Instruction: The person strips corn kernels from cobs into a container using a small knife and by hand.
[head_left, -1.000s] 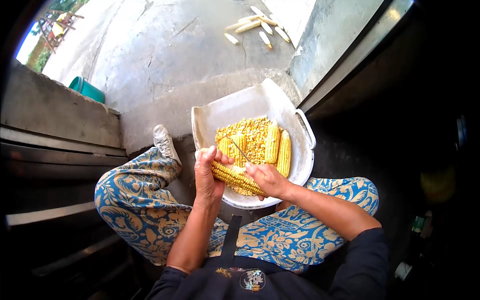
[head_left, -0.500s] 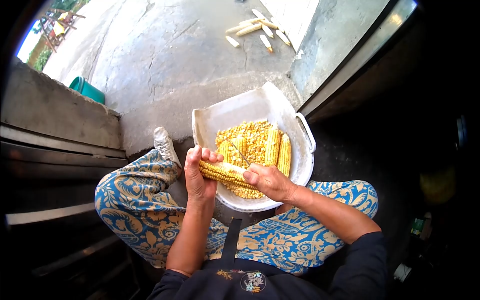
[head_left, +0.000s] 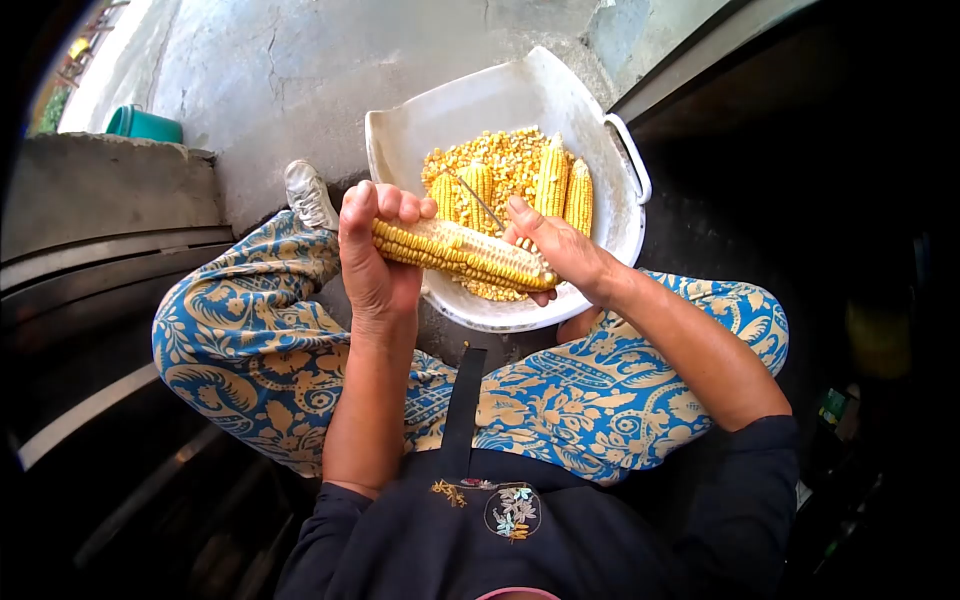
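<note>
As the left hand [head_left: 380, 262] and right hand [head_left: 568, 257] grip one corn cob [head_left: 460, 258], it slants over the tub [head_left: 470, 98]

Because the corn cob lies between the two hands, each is right at it and neither is the nearer; its long axis runs crosswise, the left end farther from the body, the right end closer; the left hand is curled tightly round the left end, thumb upright beside the bent fingers; the right hand is bent about the right end, fingertips showing beneath, thumb raised above; a pale bare strip follows the cob's upper side, while yellow rows line the side towards the body; just beyond the cob, a thin rod [head_left: 474, 197] points away and leftward from near the right thumb, though whether the right hand holds it is hard to tell with those fingers partly hidden; farther off, four other cobs [head_left: 551, 178] lie in the tub among loose kernels [head_left: 495, 150], two towards the right hand's side
</note>
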